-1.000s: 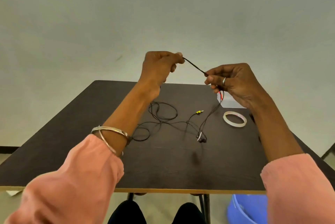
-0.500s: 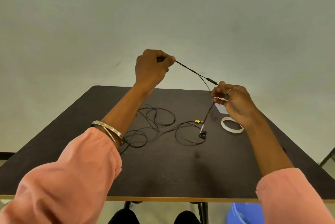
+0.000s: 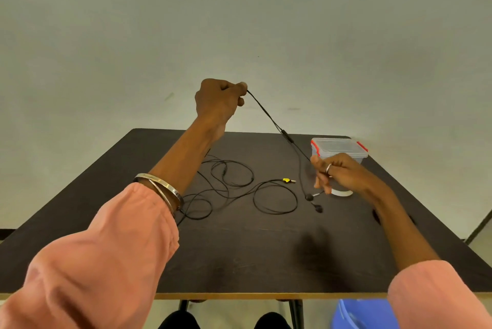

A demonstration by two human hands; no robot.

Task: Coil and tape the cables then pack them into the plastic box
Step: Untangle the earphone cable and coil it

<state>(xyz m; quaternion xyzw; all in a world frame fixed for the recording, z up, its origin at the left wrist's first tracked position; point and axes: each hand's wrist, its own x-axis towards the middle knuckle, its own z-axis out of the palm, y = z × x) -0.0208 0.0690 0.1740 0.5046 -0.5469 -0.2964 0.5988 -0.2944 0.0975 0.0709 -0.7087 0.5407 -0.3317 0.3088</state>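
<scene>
A thin black earphone cable (image 3: pixel 269 116) runs taut from my raised left hand (image 3: pixel 218 101), which pinches it between thumb and forefinger, down to my right hand (image 3: pixel 338 173). My right hand holds one strand at its fingertips, low over the table, with the other fingers loosely spread. The rest of the cable lies in loose loops (image 3: pixel 234 174) on the dark table (image 3: pixel 239 254), ending in a yellow jack plug (image 3: pixel 287 180). Two earbuds (image 3: pixel 314 202) rest on the table below my right hand. A white tape roll (image 3: pixel 343 192) is partly hidden behind that hand. The clear plastic box (image 3: pixel 338 146), with red clips, stands lidded at the far right.
A pale wall rises directly behind the table's far edge. A blue bucket (image 3: pixel 356 314) stands on the floor under the table's near right corner. My knees show below the near edge.
My left hand has lifted the cable higher and to the left. My right hand has slid down along it towards the table, uncovering the plastic box. The earbuds now rest on the table.
</scene>
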